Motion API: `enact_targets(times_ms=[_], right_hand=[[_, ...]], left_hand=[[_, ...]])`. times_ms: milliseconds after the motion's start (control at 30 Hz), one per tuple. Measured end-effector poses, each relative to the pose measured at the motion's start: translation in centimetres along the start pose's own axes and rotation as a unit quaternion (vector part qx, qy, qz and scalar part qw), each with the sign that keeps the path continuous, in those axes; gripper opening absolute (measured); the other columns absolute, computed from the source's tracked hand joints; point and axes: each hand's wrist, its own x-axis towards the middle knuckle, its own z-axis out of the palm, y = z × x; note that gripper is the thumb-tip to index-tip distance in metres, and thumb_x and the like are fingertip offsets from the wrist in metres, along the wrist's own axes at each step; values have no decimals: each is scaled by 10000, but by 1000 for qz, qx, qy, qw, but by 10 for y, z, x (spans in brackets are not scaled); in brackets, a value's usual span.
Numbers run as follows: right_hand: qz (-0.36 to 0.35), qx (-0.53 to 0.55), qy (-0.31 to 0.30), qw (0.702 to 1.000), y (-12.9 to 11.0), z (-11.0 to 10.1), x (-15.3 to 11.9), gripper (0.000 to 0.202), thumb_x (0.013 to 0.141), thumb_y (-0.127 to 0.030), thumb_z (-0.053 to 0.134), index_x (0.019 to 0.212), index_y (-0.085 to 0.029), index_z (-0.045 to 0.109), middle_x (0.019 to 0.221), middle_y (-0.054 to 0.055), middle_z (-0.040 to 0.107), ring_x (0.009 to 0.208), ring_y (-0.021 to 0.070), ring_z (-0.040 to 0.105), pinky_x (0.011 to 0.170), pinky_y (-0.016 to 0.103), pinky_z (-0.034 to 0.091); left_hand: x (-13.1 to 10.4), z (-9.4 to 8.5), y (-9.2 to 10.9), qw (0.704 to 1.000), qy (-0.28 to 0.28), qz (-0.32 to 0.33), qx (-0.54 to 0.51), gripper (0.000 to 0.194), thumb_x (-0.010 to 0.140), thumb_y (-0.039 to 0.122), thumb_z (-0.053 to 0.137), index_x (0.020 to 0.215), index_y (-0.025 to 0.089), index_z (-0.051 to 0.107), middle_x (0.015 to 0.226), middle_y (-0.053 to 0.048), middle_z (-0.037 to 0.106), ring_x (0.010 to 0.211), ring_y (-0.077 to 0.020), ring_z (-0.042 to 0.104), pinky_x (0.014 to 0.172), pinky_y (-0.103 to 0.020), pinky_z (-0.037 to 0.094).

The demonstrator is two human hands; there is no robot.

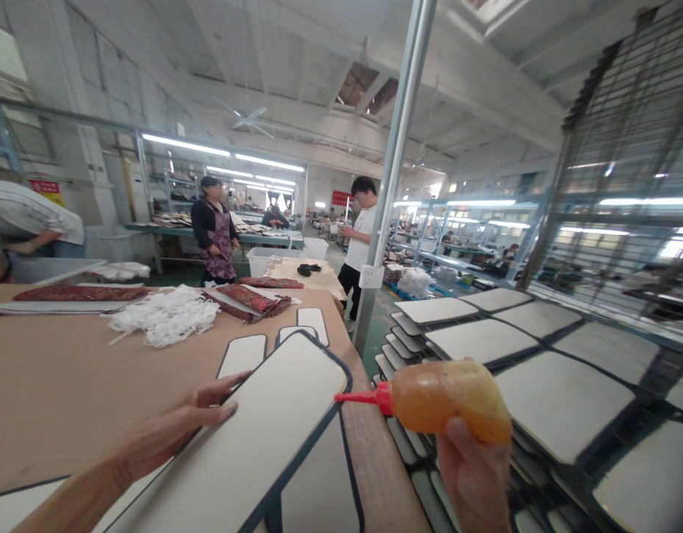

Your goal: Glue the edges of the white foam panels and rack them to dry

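A long white panel with a dark border (263, 414) lies tilted in front of me, its far corner rounded. My left hand (202, 407) grips the panel's left edge, thumb on top and fingers reaching under. In my right hand (471, 474) is a squeeze bottle (446, 396) of amber liquid, held on its side. Its red nozzle (355, 397) points left, and the tip is at the panel's right edge near the far corner. A thin yellowish line shows along that corner. Other dark-edged white panels (322, 474) lie beneath and beyond it.
Dark-edged panels (557, 400) fill a tiered rack on the right. White strips (166, 314) lie heaped beside patterned red fabric pieces (252, 300) on the brown table (97, 385). A metal post (394, 170) rises past the table's far right corner. Several people stand or bend farther back.
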Motion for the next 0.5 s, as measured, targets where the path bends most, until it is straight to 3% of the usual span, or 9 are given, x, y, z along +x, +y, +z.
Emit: enact_targets(times_ms=[200,400,500], right_hand=[[7,4,-4,1000,0,1,-3,681,601,-199,816,1243,-241,590,1058,73,709,885,233,690,755,327,568],[8,3,15,1000,2,1,-5,659,571,-194,828,1197,-229,623,1053,61,714,877,202,675,744,287,564],[15,2,2,1000,2,1,-7,660,592,-217,822,1216,-228,608,1067,72,709,915,230,679,769,312,559]], left_hand=[[0,6,-1,1000,20,5,-3,954,705,322,772,1494,238,242,1321,-70,614,1070,-297,654,810,-340,580],[-1,18,5,1000,17,12,-4,940,665,345,803,1466,221,328,1216,-78,684,1016,-297,680,761,-312,592],[1,22,6,1000,13,12,-7,946,646,352,817,1457,219,348,1160,-81,713,980,-290,694,749,-306,593]])
